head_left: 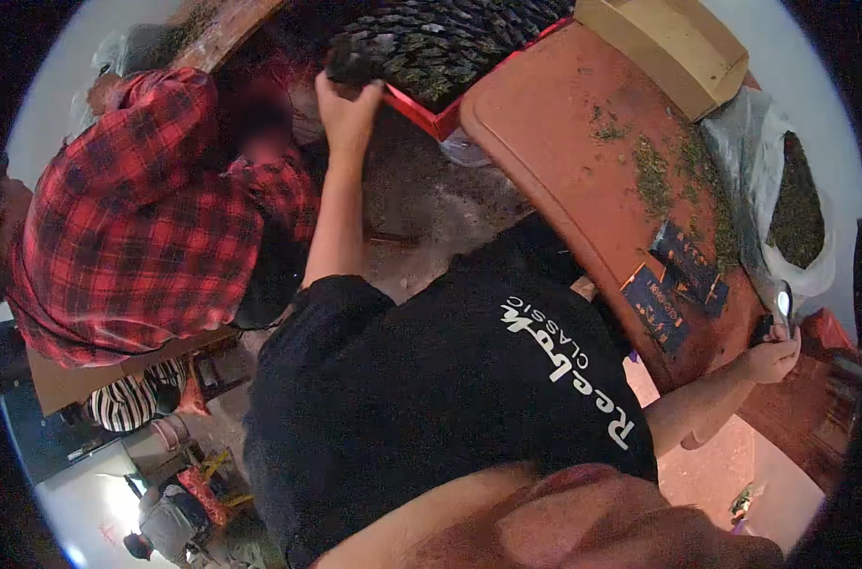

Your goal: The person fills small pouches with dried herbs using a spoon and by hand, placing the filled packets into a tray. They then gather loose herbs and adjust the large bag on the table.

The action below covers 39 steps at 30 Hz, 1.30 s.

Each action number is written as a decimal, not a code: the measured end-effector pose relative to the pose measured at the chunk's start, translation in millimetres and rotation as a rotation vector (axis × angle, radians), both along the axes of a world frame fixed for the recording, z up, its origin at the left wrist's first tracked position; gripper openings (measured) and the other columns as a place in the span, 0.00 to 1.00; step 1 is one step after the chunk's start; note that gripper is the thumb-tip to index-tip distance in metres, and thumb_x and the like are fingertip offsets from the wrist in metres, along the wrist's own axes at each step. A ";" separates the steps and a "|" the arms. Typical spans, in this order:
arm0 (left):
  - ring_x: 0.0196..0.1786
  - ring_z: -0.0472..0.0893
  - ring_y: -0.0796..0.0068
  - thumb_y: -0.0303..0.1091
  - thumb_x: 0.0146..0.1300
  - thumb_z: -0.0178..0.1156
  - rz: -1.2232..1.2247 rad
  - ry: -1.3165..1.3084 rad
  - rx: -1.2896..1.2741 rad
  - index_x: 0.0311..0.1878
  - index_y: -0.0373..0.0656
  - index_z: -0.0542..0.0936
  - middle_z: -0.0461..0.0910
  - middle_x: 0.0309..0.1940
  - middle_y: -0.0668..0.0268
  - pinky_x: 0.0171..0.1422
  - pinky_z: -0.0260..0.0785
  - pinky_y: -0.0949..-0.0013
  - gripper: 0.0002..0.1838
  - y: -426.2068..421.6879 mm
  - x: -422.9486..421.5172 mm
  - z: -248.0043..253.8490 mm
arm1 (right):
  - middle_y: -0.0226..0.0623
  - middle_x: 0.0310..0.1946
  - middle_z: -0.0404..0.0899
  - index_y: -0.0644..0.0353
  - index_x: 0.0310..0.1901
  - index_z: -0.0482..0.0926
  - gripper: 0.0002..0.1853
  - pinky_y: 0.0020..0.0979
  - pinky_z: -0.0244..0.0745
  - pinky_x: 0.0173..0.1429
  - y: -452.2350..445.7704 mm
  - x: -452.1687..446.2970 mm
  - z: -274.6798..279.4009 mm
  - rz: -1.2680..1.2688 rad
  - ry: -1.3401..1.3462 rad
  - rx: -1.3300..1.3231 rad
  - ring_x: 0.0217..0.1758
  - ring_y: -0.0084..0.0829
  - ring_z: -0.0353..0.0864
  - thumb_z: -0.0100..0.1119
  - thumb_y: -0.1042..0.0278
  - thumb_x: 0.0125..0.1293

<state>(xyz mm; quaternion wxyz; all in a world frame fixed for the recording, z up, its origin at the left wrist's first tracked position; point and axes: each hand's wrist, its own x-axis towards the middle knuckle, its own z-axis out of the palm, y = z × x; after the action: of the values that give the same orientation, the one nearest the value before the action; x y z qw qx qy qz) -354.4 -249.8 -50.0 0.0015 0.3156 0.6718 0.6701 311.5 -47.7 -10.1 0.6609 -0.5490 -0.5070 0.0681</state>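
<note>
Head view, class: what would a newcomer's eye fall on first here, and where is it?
Probably the red box at top centre, packed with rows of dark pieces, with the left hand holding a dark clump beside its edge. Then the red plaid shirt of a person at left, and the black T-shirt lettered "Reebok CLASSIC" in the middle.

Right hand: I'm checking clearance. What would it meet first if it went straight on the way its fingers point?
Probably the plastic bag holding green material: the shiny spoon-like tool in the right hand points toward it, though depth is unclear.
</note>
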 end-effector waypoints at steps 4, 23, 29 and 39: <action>0.47 0.79 0.73 0.26 0.55 0.69 0.092 0.013 -0.020 0.54 0.37 0.71 0.78 0.45 0.64 0.54 0.71 0.68 0.24 -0.5 -37.2 -6.8 | 0.37 0.26 0.83 0.71 0.52 0.78 0.22 0.22 0.68 0.27 4.6 6.7 -8.4 0.024 -0.017 -0.041 0.23 0.23 0.73 0.46 0.58 0.75; 0.61 0.74 0.51 0.36 0.48 0.72 0.164 0.345 -0.358 0.61 0.36 0.71 0.74 0.57 0.48 0.67 0.65 0.56 0.36 42.4 -44.9 -55.1 | 0.35 0.26 0.80 0.69 0.55 0.76 0.23 0.21 0.67 0.28 12.0 25.8 -20.0 0.137 0.043 -0.121 0.24 0.21 0.72 0.44 0.55 0.76; 0.67 0.67 0.47 0.41 0.62 0.65 0.063 0.657 -0.403 0.61 0.32 0.71 0.70 0.62 0.45 0.72 0.59 0.53 0.29 47.2 -37.0 -42.3 | 0.35 0.29 0.81 0.70 0.54 0.77 0.22 0.21 0.69 0.30 10.1 19.2 -15.0 0.033 0.005 -0.207 0.27 0.23 0.76 0.44 0.56 0.76; 0.71 0.63 0.41 0.41 0.75 0.49 -0.062 0.689 -0.589 0.65 0.35 0.70 0.68 0.67 0.45 0.74 0.57 0.50 0.23 59.3 -59.5 -91.7 | 0.35 0.25 0.81 0.70 0.56 0.70 0.18 0.20 0.67 0.29 2.8 10.0 -22.4 0.232 0.117 -0.077 0.23 0.19 0.71 0.43 0.61 0.79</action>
<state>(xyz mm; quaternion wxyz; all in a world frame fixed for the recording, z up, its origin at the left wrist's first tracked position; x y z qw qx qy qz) -413.9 -190.5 -141.8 -0.1123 0.5265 0.7853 0.3058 321.5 -44.9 -32.5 0.6556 -0.5066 -0.5247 0.1954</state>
